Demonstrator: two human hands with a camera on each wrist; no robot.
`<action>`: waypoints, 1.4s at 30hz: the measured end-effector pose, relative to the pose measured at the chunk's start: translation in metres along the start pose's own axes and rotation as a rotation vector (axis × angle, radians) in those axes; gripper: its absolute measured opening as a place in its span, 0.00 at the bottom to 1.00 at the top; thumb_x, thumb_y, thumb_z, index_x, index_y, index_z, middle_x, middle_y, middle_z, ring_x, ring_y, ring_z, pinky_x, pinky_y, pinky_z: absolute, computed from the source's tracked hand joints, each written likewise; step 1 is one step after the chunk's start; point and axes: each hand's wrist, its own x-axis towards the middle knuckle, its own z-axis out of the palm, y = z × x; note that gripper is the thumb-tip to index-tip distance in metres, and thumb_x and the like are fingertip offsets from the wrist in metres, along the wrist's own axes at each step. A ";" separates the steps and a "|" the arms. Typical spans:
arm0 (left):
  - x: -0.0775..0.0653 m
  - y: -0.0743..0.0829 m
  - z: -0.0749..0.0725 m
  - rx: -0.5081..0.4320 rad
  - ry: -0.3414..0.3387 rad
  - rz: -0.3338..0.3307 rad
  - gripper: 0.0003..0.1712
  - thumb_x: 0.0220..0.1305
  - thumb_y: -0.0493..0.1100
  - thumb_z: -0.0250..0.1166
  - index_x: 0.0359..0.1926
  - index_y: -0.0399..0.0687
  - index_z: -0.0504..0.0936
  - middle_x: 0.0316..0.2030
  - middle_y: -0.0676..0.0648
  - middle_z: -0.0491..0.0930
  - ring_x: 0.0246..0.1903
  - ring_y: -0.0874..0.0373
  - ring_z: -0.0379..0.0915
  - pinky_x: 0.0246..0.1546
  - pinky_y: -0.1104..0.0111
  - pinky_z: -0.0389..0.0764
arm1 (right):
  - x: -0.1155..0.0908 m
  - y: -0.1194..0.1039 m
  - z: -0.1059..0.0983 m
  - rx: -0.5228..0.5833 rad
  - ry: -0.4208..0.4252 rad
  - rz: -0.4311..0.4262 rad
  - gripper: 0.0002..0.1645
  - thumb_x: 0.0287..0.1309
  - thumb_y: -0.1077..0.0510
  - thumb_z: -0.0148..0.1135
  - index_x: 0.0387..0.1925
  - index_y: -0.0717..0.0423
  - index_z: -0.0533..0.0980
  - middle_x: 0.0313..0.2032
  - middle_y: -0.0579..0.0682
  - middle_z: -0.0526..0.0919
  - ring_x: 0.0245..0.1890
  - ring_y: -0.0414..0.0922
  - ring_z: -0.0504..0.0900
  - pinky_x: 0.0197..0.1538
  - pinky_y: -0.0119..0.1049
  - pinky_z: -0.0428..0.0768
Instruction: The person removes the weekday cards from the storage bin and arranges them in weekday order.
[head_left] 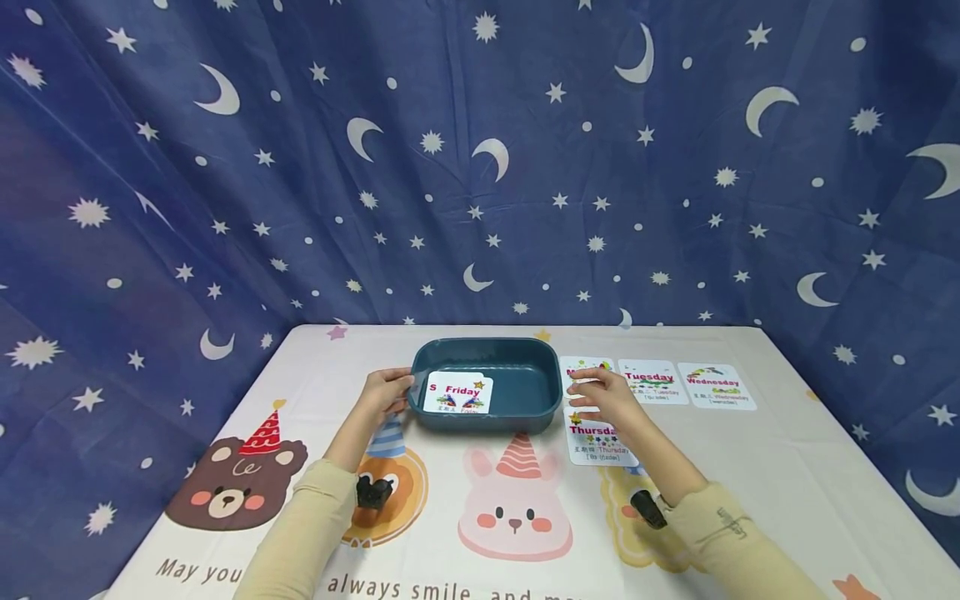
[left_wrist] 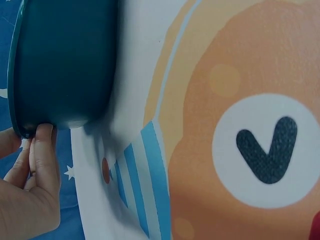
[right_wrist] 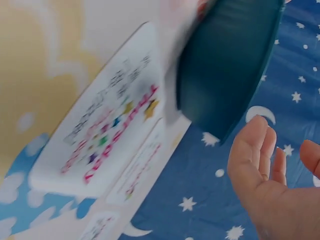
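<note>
A dark teal plastic basin (head_left: 525, 393) stands on the table. Inside it, at the left, a Friday card (head_left: 463, 392) lies over another card whose letter S shows. My left hand (head_left: 386, 392) pinches the basin's left end, thumb and fingers at the rim in the left wrist view. Just right of the basin, my right hand (head_left: 609, 397) hovers with parted fingers, holding nothing; the right wrist view shows it apart from the basin wall (right_wrist: 225, 65). It partly hides a Monday card (head_left: 587, 365) and the top of a Thursday card (head_left: 597, 450).
Right of Monday lie a Tuesday card (head_left: 654, 392) and a Wednesday card (head_left: 717, 386) in a row. The tablecloth (head_left: 442, 517) carries printed animal faces and lettering. A blue curtain (head_left: 480, 242) with moons and stars hangs behind the table's far edge.
</note>
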 end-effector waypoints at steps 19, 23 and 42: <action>0.002 -0.002 -0.001 -0.024 -0.005 0.001 0.19 0.65 0.40 0.60 0.56 0.40 0.76 0.40 0.43 0.79 0.28 0.63 0.73 0.30 0.73 0.80 | 0.016 -0.017 0.049 0.051 -0.026 -0.013 0.19 0.68 0.61 0.48 0.57 0.65 0.69 0.57 0.65 0.74 0.45 0.50 0.82 0.48 0.41 0.82; 0.002 -0.001 0.000 -0.018 0.008 -0.009 0.19 0.65 0.40 0.59 0.56 0.41 0.76 0.41 0.42 0.79 0.26 0.64 0.73 0.29 0.73 0.80 | 0.023 -0.017 0.057 0.032 -0.042 0.005 0.19 0.68 0.60 0.48 0.57 0.64 0.70 0.57 0.66 0.73 0.50 0.57 0.79 0.48 0.42 0.82; 0.001 0.001 0.000 0.010 0.018 -0.018 0.20 0.67 0.39 0.56 0.59 0.39 0.73 0.45 0.40 0.77 0.26 0.65 0.72 0.32 0.70 0.81 | 0.053 -0.016 0.082 -0.051 -0.120 0.126 0.23 0.64 0.63 0.51 0.60 0.66 0.68 0.60 0.64 0.70 0.55 0.59 0.76 0.47 0.43 0.82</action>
